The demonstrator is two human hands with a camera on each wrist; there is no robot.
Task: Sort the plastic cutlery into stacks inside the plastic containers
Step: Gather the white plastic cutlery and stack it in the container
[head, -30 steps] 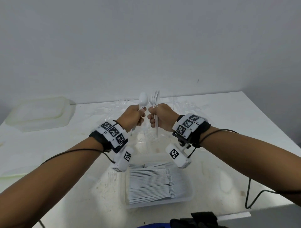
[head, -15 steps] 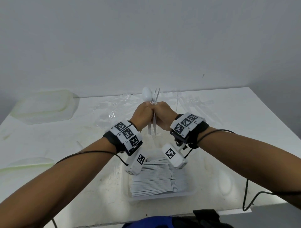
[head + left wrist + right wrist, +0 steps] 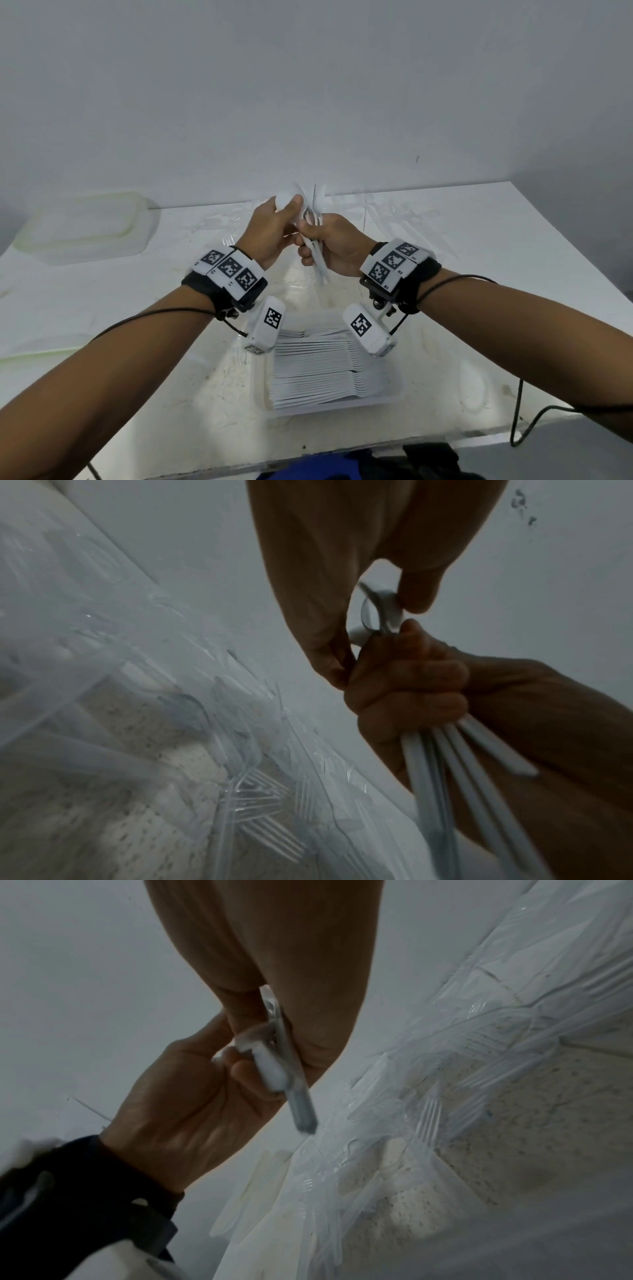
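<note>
Several white handles (image 3: 455,753) fan below the right hand (image 3: 407,680), left-wrist view only.

Both hands (image 3: 270,233) (image 3: 337,245) raised, touching, curled

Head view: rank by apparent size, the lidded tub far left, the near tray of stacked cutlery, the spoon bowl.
1-2. Lidded tub and near tray: alike in frame; tray is nearer, so unsure.
3. Spoon bowl, clearly smallest.

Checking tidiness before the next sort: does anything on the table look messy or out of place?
Yes. Clear plastic cutlery lies scattered loose on crumpled clear wrap at the table's far side, unlike the neat white stack in the near container.
</note>
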